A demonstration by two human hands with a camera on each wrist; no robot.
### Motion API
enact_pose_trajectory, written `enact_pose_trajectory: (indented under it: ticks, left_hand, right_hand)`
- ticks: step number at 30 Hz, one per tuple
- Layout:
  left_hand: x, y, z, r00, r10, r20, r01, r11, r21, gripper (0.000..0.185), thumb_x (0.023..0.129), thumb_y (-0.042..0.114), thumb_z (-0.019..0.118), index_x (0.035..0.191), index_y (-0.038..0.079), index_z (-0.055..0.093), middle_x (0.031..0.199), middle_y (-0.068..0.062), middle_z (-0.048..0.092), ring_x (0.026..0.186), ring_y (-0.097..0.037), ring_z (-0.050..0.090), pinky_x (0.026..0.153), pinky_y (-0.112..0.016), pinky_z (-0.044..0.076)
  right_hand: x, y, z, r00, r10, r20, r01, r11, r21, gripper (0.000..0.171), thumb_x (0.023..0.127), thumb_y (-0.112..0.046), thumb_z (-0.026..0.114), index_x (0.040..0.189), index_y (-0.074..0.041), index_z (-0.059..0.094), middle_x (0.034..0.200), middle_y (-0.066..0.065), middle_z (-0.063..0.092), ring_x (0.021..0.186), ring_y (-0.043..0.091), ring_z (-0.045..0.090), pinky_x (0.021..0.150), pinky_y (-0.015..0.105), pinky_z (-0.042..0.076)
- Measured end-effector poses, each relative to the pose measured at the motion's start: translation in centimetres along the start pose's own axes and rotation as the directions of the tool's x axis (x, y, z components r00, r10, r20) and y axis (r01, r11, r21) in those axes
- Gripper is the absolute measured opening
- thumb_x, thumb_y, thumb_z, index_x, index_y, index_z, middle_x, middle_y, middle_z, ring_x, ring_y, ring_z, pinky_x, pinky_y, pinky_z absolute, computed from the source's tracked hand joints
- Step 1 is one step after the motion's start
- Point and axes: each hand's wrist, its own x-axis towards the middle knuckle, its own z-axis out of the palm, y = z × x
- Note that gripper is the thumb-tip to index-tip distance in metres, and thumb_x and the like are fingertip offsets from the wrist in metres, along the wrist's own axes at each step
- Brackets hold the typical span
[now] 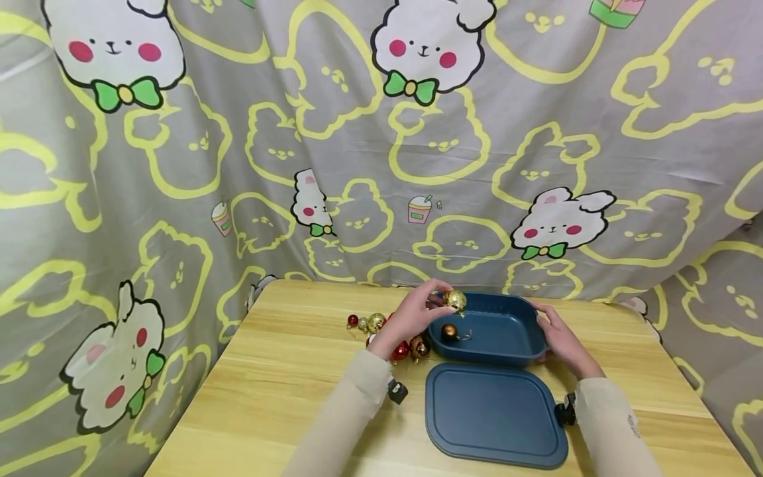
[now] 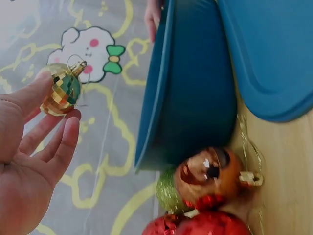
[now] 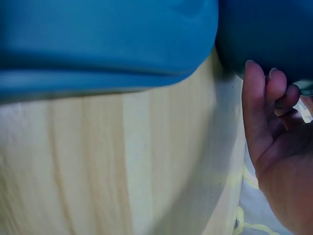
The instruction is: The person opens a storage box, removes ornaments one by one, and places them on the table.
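My left hand pinches a gold Christmas bauble between thumb and fingers, above the left part of a blue rectangular container. In the left wrist view the bauble shows mirrored facets and a gold cap. Inside the container, near its left wall, lies a copper-brown bauble with a gold string. My right hand holds the container's right side. In the right wrist view its bent fingers touch the outer wall, while the thumb is mostly hidden.
Left of the container is a cluster of baubles, among them a red one, a brown one and a gold one. A flat blue lid lies in front of the container on the wooden table. A patterned curtain hangs behind.
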Motion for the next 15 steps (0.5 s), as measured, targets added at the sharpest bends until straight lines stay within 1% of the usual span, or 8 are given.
enact_pose_trajectory:
  ticks: [2, 4, 10, 15]
  left_hand:
    - [-0.4, -0.4, -0.3, 1.0, -0.004, -0.009, 0.004, 1.0, 0.011, 0.039, 0.101, 0.035, 0.069, 0.137, 0.026, 0.058, 0.139, 0.002, 0.06, 0.113, -0.013, 0.066, 0.096, -0.029, 0.056]
    - [-0.9, -0.6, -0.6, 1.0, 0.001, -0.016, -0.001, 1.0, 0.014, 0.038, 0.101, 0.034, 0.069, 0.137, 0.025, 0.059, 0.138, 0.001, 0.06, 0.113, -0.014, 0.066, 0.096, -0.03, 0.057]
    - [-2.4, -1.3, -2.2, 0.999, 0.027, -0.038, -0.027, 1.0, 0.016, 0.038, 0.101, 0.028, 0.07, 0.136, 0.018, 0.059, 0.137, -0.004, 0.062, 0.115, -0.02, 0.068, 0.098, -0.032, 0.057]
    - [-3.6, -1.8, -3.7, 0.998, 0.026, -0.06, -0.025, 1.0, 0.013, 0.039, 0.1, 0.024, 0.071, 0.137, 0.015, 0.059, 0.138, -0.008, 0.062, 0.116, -0.025, 0.069, 0.098, -0.038, 0.058]
  right_hand:
    - [0.1, 0.1, -0.1, 1.0, -0.002, 0.001, 0.002, 1.0, 0.001, 0.056, 0.116, -0.031, 0.023, 0.166, -0.011, 0.012, 0.103, 0.035, 0.06, 0.058, 0.027, 0.064, 0.055, 0.044, 0.058]
    - [0.1, 0.2, -0.1, 1.0, -0.006, -0.001, 0.006, 1.0, -0.003, 0.056, 0.116, -0.031, 0.023, 0.166, -0.01, 0.012, 0.103, 0.035, 0.059, 0.058, 0.027, 0.064, 0.054, 0.044, 0.058]
    - [-0.1, 0.0, 0.2, 1.0, -0.017, -0.006, 0.017, 1.0, -0.017, 0.057, 0.115, -0.034, 0.024, 0.166, -0.011, 0.014, 0.115, 0.039, 0.055, 0.059, 0.028, 0.066, 0.055, 0.045, 0.06]
    - [-0.3, -0.1, 0.2, 1.0, -0.012, -0.012, 0.012, 1.0, 0.002, 0.057, 0.115, -0.035, 0.025, 0.166, -0.012, 0.014, 0.118, 0.041, 0.053, 0.062, 0.028, 0.067, 0.055, 0.046, 0.06]
